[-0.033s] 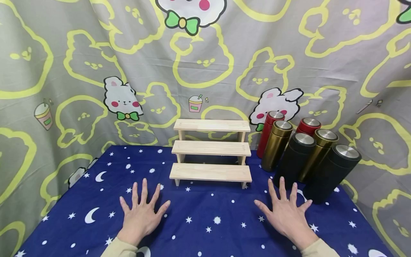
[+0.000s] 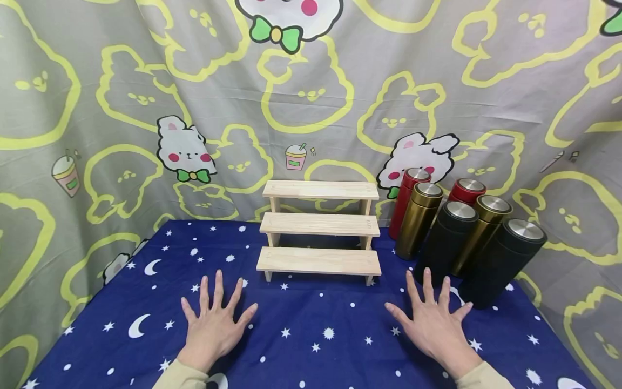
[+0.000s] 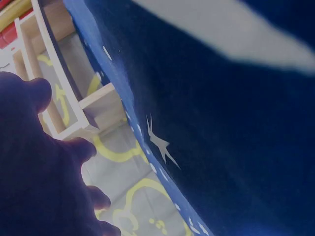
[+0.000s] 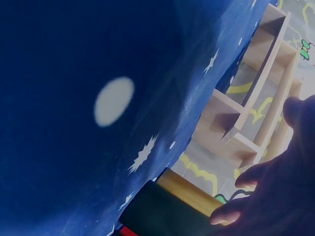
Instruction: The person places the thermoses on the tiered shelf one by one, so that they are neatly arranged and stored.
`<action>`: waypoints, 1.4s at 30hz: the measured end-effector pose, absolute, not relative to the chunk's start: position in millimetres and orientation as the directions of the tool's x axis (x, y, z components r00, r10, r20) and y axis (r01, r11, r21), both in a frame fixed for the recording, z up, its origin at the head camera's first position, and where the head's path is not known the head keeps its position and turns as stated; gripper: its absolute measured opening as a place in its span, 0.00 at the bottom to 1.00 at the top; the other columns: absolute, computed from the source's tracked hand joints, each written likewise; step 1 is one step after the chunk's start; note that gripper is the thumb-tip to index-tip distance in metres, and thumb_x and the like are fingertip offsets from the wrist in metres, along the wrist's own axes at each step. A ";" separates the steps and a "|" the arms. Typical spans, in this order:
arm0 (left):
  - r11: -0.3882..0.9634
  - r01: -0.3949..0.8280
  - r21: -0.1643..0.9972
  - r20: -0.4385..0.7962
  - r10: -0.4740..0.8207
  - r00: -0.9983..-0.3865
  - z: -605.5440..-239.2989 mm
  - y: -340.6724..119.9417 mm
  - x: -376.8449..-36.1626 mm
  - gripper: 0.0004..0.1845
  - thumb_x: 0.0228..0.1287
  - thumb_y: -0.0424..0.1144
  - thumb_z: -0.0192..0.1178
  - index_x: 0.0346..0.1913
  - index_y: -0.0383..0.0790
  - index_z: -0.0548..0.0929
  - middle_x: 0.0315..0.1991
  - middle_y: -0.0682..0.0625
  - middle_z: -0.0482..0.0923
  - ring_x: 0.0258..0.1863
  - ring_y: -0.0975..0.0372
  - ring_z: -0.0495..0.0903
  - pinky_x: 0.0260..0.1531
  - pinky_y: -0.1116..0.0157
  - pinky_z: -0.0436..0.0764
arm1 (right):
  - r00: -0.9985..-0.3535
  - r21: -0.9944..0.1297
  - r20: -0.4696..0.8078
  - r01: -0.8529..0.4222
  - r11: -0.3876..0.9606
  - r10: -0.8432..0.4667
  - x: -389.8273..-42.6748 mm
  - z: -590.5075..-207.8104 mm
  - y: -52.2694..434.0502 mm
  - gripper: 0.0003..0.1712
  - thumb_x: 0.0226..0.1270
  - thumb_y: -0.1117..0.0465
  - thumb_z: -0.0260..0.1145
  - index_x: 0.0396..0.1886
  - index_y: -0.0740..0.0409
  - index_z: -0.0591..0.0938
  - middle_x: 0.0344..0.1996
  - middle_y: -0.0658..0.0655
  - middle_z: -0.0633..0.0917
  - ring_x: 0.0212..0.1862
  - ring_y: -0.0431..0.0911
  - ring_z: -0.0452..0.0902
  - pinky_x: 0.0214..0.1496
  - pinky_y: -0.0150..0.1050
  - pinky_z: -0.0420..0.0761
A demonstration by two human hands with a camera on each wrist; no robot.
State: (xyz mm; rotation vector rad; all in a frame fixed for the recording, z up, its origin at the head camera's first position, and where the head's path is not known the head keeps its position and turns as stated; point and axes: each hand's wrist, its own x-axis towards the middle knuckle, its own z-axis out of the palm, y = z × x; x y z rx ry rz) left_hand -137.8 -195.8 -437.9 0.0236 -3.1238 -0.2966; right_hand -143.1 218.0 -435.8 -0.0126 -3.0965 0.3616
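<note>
Left grip (image 2: 213, 332): your fingers are straight and spread wide, back upward, with nothing held; it lies nearer you than the stand, off past its left end. Whether it rests on the cloth, I cannot tell.
Right grip (image 2: 434, 327): you have it splayed the same way, also holding nothing. Its fingertips overlap the foot of a black bottle (image 2: 449, 240) in the head view, so I cannot say whether they touch.
Thumbs: yours both turn inward with the fingers fanned, which suggests a resting, ready pose rather than a grasp.
Wooden stand (image 2: 318, 261): three tiers, far middle of the desk (image 2: 301, 319), long side toward you. The boards step up as they go back, probably so you can reach each over the one in front.
Bottles: six, upright, to the right of the stand and just beyond your right grip, likely there to suit that side's reach.
Colour rows: red (image 2: 403, 210), gold (image 2: 417, 224) and black run toward you; a second red (image 2: 465, 193), gold (image 2: 481, 232) and black (image 2: 500, 265) row sits alongside. Such matched order looks deliberate.
Silver lids: all face up, which should leave the sides free for your fingers.
</note>
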 end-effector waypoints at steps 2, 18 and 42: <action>0.982 -0.015 0.190 0.005 -0.016 -1.000 -438.0 -196.1 -137.6 0.41 0.70 0.69 0.41 0.76 0.47 0.60 0.77 0.34 0.33 0.72 0.40 0.21 0.56 0.30 0.20 | -1.000 -0.230 0.021 0.008 0.973 0.013 -143.0 -435.3 217.8 0.60 0.63 0.21 0.45 0.77 0.63 0.54 0.73 0.77 0.41 0.67 0.78 0.19 0.47 0.82 0.21; 0.738 0.007 0.675 0.075 -0.060 -0.995 -435.1 -212.1 -169.1 0.28 0.69 0.42 0.61 0.67 0.33 0.72 0.57 0.31 0.75 0.56 0.41 0.75 0.54 0.42 0.73 | -0.806 -0.622 0.492 -0.061 0.781 0.329 -143.0 -415.4 235.4 0.42 0.61 0.56 0.71 0.69 0.66 0.63 0.64 0.70 0.63 0.63 0.67 0.60 0.59 0.63 0.64; 0.149 0.025 0.989 0.040 -0.098 -0.994 -446.3 -187.5 -243.4 0.23 0.67 0.43 0.65 0.61 0.37 0.79 0.60 0.37 0.75 0.61 0.50 0.72 0.62 0.51 0.69 | -0.828 -0.791 0.260 0.113 0.602 0.497 -194.7 -420.7 259.0 0.63 0.59 0.41 0.72 0.77 0.65 0.44 0.70 0.73 0.55 0.67 0.70 0.56 0.67 0.64 0.57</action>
